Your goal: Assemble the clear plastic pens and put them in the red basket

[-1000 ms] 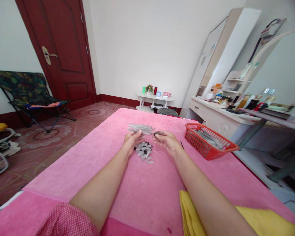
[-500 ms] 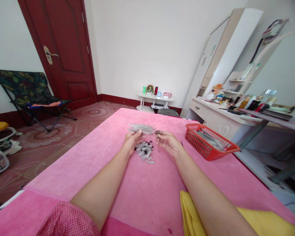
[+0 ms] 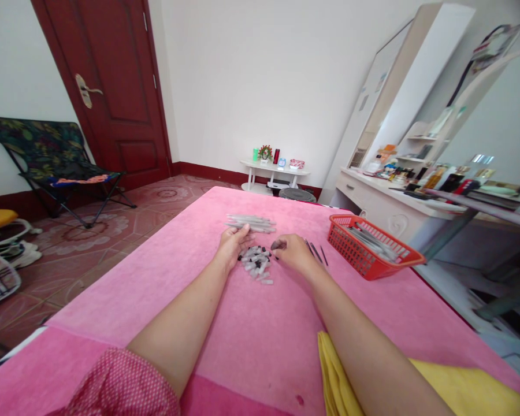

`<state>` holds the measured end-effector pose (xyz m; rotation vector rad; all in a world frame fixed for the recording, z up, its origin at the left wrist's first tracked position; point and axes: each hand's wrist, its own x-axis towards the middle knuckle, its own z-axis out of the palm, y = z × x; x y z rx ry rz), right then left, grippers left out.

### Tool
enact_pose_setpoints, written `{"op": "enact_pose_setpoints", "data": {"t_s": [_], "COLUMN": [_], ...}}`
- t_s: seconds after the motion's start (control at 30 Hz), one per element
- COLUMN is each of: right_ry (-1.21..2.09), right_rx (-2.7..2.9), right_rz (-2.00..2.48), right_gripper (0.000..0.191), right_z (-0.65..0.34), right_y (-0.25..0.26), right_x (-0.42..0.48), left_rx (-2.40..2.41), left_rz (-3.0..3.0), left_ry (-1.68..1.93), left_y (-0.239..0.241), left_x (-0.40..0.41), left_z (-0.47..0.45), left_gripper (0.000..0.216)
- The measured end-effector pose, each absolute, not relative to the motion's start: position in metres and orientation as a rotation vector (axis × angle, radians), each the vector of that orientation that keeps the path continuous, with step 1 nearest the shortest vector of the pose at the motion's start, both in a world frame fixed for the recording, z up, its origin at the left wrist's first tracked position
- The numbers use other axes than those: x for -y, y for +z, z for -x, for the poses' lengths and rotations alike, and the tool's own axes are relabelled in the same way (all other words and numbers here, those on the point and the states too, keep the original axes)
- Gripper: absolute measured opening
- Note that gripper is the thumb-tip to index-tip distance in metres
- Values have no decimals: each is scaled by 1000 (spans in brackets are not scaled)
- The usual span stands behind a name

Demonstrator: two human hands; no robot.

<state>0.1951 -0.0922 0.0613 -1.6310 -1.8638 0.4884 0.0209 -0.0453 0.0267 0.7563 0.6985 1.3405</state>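
My left hand [image 3: 234, 247] is closed, thumb against fingers, on a pale, pen-like tube at the near side of a bundle of similar tubes [image 3: 253, 221]. Its exact grip is partly hidden. Below its fingers lies a pile of small translucent caps [image 3: 255, 266] mixed with little black pieces. To the right of the pile, my right hand [image 3: 293, 252] reaches down with thumb and fingers pinched at a small black piece [image 3: 276, 257] close to the cloth. Several thin dark sticks [image 3: 315, 252] lie just right of that hand.
A red plastic basket [image 3: 375, 268] holding more pale tubes stands at the right on the pink cloth [image 3: 251, 335]. Folded yellow fabric [image 3: 335, 375] lies under my right forearm. Beyond are a dressing table [image 3: 368, 193] and a low white stand [image 3: 273, 167]; a folding chair [image 3: 56, 156] is left.
My right hand has drawn back from the tubes and turned down toward the cloth beside the pile. More of the dark sticks show beside it. My left hand stays nearly in place.
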Motion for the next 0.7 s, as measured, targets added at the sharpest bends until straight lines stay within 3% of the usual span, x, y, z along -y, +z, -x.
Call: {"op": "enact_pose_setpoints", "data": {"t_s": [0.13,0.37,0.5,0.7], "right_ry": [215,196,394,775], "right_rx": [1929,1964,1916,1631], "right_rz": [1902,2026,1864,1280], "right_gripper": [12,11,9,11], "right_z": [-195,-195,-202,-206], "right_y": [59,55,44,44], "right_x": [96,99,91,81], "left_rx": [-694,-687,-690,-696], "left_rz": [-761,-775,-781,-780], "left_ry": [1336,1335,1338,1328], "left_y": [26,21,24,27], "left_x": [44,40,43,45], "left_z": [-21,-20,-21,-21], "left_gripper": [29,28,29,30]}}
